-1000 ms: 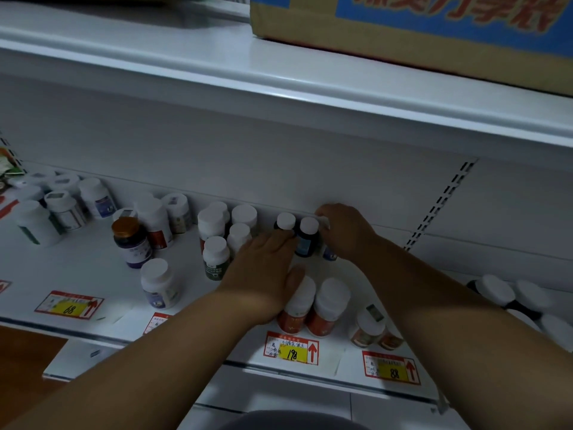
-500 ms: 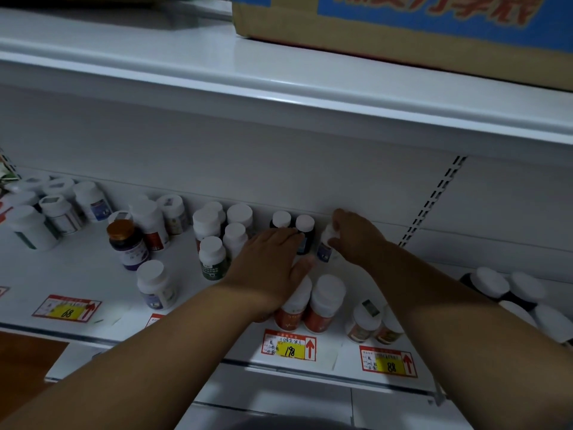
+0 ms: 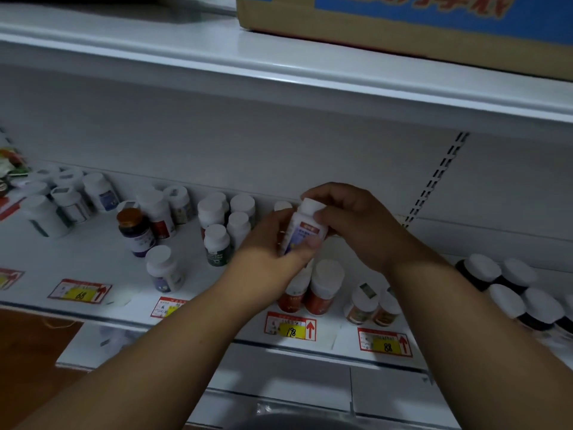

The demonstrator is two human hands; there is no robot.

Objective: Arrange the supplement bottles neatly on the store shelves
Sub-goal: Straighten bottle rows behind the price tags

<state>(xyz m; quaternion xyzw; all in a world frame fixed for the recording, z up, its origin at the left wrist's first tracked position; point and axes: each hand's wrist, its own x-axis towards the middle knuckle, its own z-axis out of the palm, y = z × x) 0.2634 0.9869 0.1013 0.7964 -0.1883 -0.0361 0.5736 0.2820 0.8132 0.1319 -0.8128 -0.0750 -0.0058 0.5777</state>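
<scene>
A cardboard box (image 3: 403,23) sits at twelve o'clock on the upper shelf (image 3: 217,66). Below it, the lower shelf (image 3: 93,262) carries scattered supplement bottles (image 3: 217,243) from nine o'clock to three, with price tags (image 3: 290,326) along its front edge. At the centre, both hands hold one white bottle (image 3: 305,229) lifted off the shelf and tilted: the left hand (image 3: 273,256) grips its body, and the right hand (image 3: 350,221) has its fingers (image 3: 322,216) curled round the cap end. This looks like the label-checking step; next, the bottle likely needs setting upright among matching ones, label forward, without toppling the red pair (image 3: 310,296) just beneath.
</scene>
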